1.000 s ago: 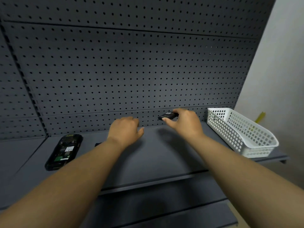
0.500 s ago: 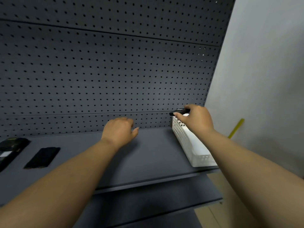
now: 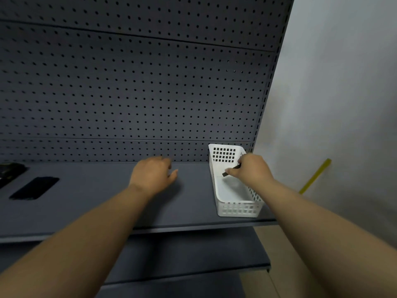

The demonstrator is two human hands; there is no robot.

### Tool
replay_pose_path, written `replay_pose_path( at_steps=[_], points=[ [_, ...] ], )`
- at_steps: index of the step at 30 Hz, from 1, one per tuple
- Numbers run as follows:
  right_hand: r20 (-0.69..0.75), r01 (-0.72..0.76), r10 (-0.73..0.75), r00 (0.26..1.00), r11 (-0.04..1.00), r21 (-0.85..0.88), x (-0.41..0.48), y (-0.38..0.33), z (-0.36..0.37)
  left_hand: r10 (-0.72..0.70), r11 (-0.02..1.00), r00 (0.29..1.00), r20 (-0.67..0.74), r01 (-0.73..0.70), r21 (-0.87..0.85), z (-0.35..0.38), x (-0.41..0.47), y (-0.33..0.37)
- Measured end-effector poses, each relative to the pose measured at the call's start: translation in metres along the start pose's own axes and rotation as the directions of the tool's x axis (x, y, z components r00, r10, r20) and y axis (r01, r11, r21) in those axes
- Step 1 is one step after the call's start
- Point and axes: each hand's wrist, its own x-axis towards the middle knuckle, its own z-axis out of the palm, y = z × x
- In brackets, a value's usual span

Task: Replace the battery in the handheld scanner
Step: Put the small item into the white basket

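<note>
My right hand (image 3: 252, 169) is closed on a thin black battery (image 3: 231, 170), held tilted inside the open top of a white plastic basket (image 3: 238, 208) at the right end of the dark grey shelf (image 3: 107, 207). My left hand (image 3: 153, 175) hovers over the middle of the shelf with loosely curled fingers and nothing in it. At the far left edge lies the black handheld scanner (image 3: 9, 172), mostly cut off by the frame. Beside it rests a flat black cover (image 3: 34, 188).
A dark perforated back panel (image 3: 133, 93) rises behind the shelf. A lower shelf (image 3: 182, 254) juts out beneath. A pale wall (image 3: 343, 82) stands to the right, with a yellow strip (image 3: 315, 176) leaning against it.
My right hand carried the battery rightward from the shelf's middle and lowered it into the basket. The view swung right, sliding the scanner to the left edge. My left hand stayed over the shelf.
</note>
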Motion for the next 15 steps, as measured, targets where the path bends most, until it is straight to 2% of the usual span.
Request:
replay_pose_path(
  at_steps=[6, 15],
  points=[
    [0.141, 0.019, -0.001, 0.990, 0.991, -0.129, 0.001, -0.001, 0.014, -0.012, 1.000, 1.000, 0.006, 0.012, 0.008, 0.001, -0.005, 0.003],
    [0.259, 0.048, 0.014, 0.966, 0.971, -0.234, 0.001, -0.005, 0.013, -0.019, 1.000, 1.000, 0.010, 0.019, 0.009, 0.002, -0.010, 0.005]
  ],
)
